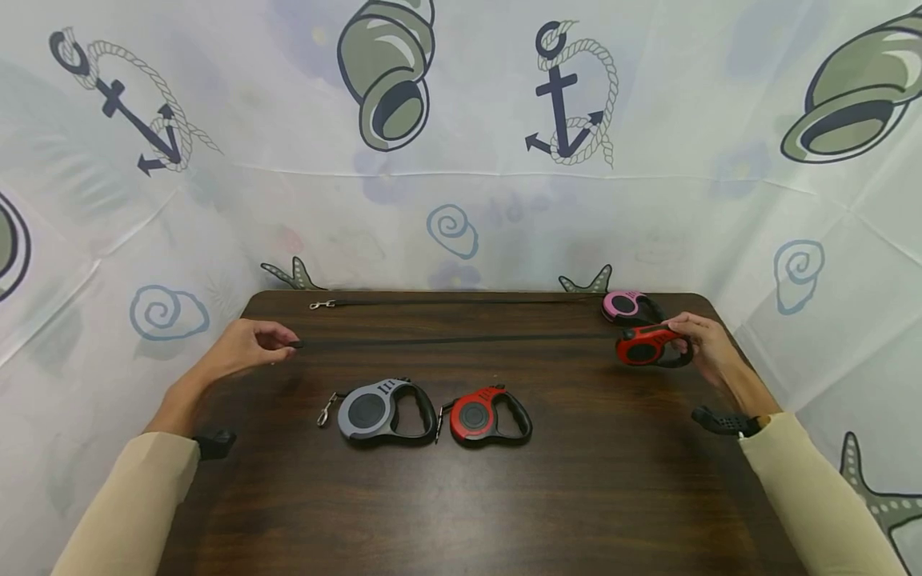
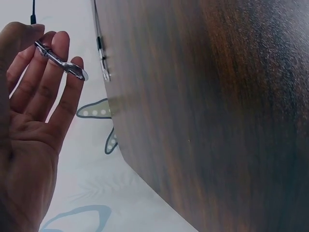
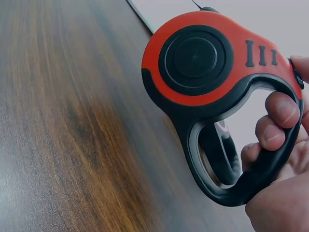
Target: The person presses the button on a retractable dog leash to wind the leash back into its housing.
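Head view: a red leash (image 1: 638,347) is stretched between pinching left hand (image 1: 261,344) and gripping right hand (image 1: 704,342), pink leash (image 1: 620,304) extended, gray leash (image 1: 366,410) and second red leash (image 1: 474,416) seemingly left.

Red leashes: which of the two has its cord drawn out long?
The red leash in the right hand: its black cord stretches to the left hand, whereas the other red leash, lying beside the grey leash, shows only a short end.

left hand (image 2: 34,128): pinches cord (image 2: 33,18) at metal clip (image 2: 60,62) | second clip (image 2: 103,65): near tabletop (image 2: 193,121) edge
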A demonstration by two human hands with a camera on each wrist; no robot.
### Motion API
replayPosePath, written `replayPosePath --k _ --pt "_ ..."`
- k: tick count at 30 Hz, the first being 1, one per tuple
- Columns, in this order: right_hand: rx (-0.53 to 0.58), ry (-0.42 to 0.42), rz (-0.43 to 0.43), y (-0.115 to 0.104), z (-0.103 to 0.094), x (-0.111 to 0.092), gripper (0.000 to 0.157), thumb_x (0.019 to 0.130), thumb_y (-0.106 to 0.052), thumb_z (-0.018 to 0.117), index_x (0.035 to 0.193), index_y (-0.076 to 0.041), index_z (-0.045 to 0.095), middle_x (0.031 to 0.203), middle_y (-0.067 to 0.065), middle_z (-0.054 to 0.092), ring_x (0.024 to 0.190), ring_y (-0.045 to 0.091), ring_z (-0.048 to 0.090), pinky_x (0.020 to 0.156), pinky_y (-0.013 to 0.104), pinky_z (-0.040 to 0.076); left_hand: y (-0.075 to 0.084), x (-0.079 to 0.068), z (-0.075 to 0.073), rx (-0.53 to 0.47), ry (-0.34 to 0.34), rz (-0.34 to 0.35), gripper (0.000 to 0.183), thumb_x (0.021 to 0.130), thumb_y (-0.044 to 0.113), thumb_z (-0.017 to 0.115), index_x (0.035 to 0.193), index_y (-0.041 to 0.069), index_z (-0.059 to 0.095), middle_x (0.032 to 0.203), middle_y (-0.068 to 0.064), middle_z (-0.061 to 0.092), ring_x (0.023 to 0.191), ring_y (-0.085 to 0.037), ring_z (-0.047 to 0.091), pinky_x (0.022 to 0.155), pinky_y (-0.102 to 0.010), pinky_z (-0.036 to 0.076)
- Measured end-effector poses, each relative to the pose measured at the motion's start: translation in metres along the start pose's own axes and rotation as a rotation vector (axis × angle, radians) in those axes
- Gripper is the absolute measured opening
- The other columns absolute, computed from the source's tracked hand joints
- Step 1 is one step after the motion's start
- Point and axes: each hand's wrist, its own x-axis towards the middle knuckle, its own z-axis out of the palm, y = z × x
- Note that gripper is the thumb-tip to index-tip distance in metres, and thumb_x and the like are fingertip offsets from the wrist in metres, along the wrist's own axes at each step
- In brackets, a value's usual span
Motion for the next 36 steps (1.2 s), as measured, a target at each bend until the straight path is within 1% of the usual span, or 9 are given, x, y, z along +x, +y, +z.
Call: replayPosePath --k 6,13,17,21,24,30,36 --pt "0.004 0.014 0.002 -0.001 0.002 0.0 0.033 0.109 0.001 0.05 0.096 -0.007 0.08 0.07 0.002 0.056 0.063 0.022 0.042 0.062 0.039 0.023 0.001 0.001 0.0 -0.012 -0.003 -0.023 0.017 0.085 0.0 0.087 0.099 0.001 0.079 0.087 -0.008 0.078 0.071 -0.002 0.068 0.062 -0.015 0.053" --pt "-0.044 0.046 -0.004 -0.001 0.007 0.002 0.031 0.11 -0.004 0.053 0.094 -0.008 0.079 0.068 0.0 0.054 0.062 0.018 0.044 0.062 0.04 0.025 0.006 0.004 -0.002 -0.021 -0.009 -0.046 0.015 0.087 0.001 0.085 0.1 0.0 0.079 0.085 -0.007 0.078 0.07 -0.004 0.068 0.061 -0.017 0.053" --pt "-0.061 0.041 -0.014 -0.001 0.01 0.004 0.031 0.11 -0.005 0.051 0.095 -0.007 0.078 0.068 0.001 0.052 0.062 0.018 0.043 0.063 0.039 0.025 0.008 0.006 -0.001 -0.007 -0.003 -0.043 0.013 0.087 0.001 0.085 0.099 0.001 0.079 0.084 -0.006 0.077 0.069 -0.005 0.069 0.061 -0.017 0.053" --pt "-0.098 0.033 0.006 0.0 0.011 0.006 0.028 0.111 -0.008 0.052 0.098 -0.008 0.077 0.07 0.0 0.054 0.065 0.017 0.046 0.063 0.037 0.031 0.011 0.009 0.0 0.007 0.001 -0.035 0.013 0.087 0.002 0.085 0.098 0.003 0.079 0.084 -0.006 0.077 0.07 -0.005 0.069 0.063 -0.017 0.054" --pt "-0.117 0.015 0.024 0.001 0.012 0.006 0.025 0.11 -0.008 0.053 0.101 -0.008 0.076 0.073 -0.001 0.055 0.067 0.016 0.048 0.064 0.034 0.035 0.012 0.01 0.001 -0.002 -0.01 -0.045 0.013 0.087 0.001 0.084 0.099 0.003 0.079 0.086 -0.006 0.077 0.071 -0.006 0.069 0.064 -0.017 0.055" --pt "-0.167 0.007 0.015 0.003 0.018 0.003 0.011 0.106 -0.004 0.062 0.109 -0.007 0.073 0.073 0.001 0.057 0.069 0.02 0.048 0.069 0.033 0.038 0.015 0.011 0.005 -0.016 -0.013 -0.045 0.014 0.088 0.001 0.083 0.101 0.003 0.079 0.087 -0.006 0.077 0.072 -0.007 0.069 0.066 -0.017 0.055" --pt "-0.232 0.004 0.027 0.003 0.022 0.001 0.015 0.102 -0.001 0.068 0.115 -0.008 0.072 0.074 -0.001 0.06 0.071 0.019 0.051 0.072 0.032 0.041 0.02 0.013 0.009 -0.012 -0.014 -0.049 0.014 0.088 0.001 0.084 0.101 0.003 0.079 0.086 -0.005 0.076 0.072 -0.007 0.068 0.065 -0.017 0.054"
